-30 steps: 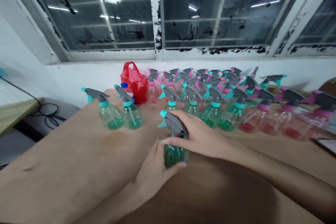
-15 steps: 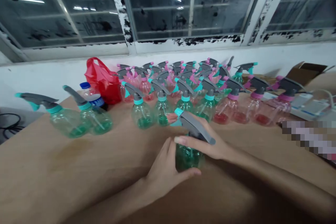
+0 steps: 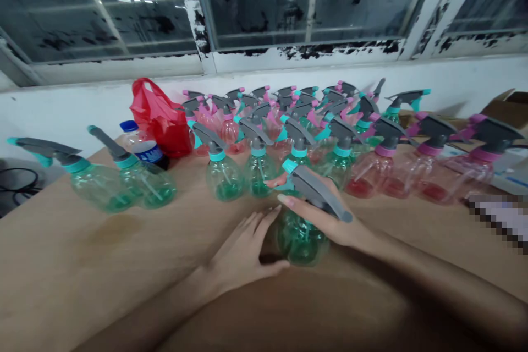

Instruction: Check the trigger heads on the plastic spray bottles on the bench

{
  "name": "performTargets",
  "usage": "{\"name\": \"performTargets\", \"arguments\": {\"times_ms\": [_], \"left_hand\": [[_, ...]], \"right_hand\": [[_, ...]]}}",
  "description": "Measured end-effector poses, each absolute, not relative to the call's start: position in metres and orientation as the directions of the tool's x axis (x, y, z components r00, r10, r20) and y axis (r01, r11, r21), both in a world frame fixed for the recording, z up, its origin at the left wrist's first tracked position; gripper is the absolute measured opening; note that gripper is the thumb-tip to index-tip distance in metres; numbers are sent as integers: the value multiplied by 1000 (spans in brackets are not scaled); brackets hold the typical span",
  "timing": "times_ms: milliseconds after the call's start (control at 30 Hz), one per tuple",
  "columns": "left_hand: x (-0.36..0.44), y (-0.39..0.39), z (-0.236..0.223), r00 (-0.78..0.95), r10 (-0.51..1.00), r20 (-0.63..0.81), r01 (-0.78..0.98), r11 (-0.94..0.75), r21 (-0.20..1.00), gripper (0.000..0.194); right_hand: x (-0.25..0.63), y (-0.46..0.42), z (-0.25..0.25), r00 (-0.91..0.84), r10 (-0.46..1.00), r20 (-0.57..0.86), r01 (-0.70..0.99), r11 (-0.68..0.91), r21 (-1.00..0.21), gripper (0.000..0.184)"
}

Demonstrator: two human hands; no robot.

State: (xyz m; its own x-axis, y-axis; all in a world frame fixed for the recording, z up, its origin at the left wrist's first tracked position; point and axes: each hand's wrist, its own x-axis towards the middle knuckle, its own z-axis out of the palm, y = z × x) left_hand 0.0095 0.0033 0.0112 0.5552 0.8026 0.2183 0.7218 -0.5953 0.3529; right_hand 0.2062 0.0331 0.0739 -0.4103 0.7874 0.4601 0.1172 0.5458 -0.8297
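Note:
A green spray bottle (image 3: 301, 239) with a grey trigger head (image 3: 319, 195) stands on the brown table (image 3: 103, 264) in front of me. My right hand (image 3: 325, 220) is wrapped round its neck under the trigger. To the left of the bottle's body is my left hand (image 3: 243, 250), fingers stretched out and apart, thumb by the bottle's base, barely touching it.
Several green and pink spray bottles (image 3: 297, 137) crowd the table's far side below a window. Two green ones (image 3: 124, 181) stand apart at the left. A red plastic bag (image 3: 159, 118) and a blue-capped bottle (image 3: 142, 146) sit by the wall. A cardboard box (image 3: 509, 104) is at the far right.
My left hand has loosened from the bottle's body and its fingers have spread. My right hand keeps hold of the neck. The view has shifted slightly.

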Motion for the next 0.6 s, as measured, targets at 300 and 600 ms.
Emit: {"name": "performTargets", "arguments": {"times_ms": [300,600], "left_hand": [[-2,9,8,624,758,190,719,-652,240,65],[-2,9,2,630,739,238,713,-672,200,51]], "right_hand": [[207,33,72,-410,799,441,103,521,-847,21],[208,31,67,-397,824,403,177,500,-848,27]]}}
